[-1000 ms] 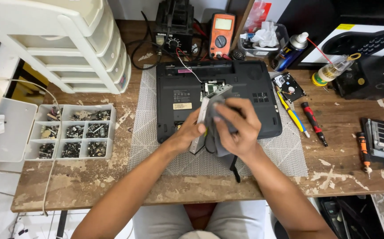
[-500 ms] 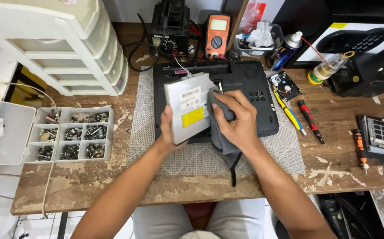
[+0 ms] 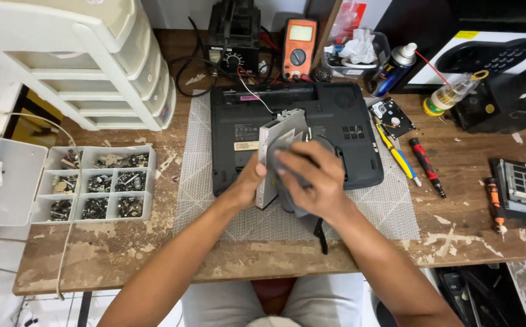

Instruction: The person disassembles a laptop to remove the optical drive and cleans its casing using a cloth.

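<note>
Drive (image 3: 273, 158) stands on edge over the laptop (image 3: 341, 139), left hand (image 3: 249, 183) fingers clamped on its side, right hand (image 3: 311, 181) fingers pressing a cloth (image 3: 299, 206) to its face; I'd judge it light, stiff, fragile, so grip edges.

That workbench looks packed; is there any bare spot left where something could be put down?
Yes. Bare wooden tabletop runs along the near edge, between the compartmented screw box and the grey mat. Another patch lies right of the mat, between the red screwdriver and the orange one. The far edge, around the multimeter and spray can, is crowded.
</note>
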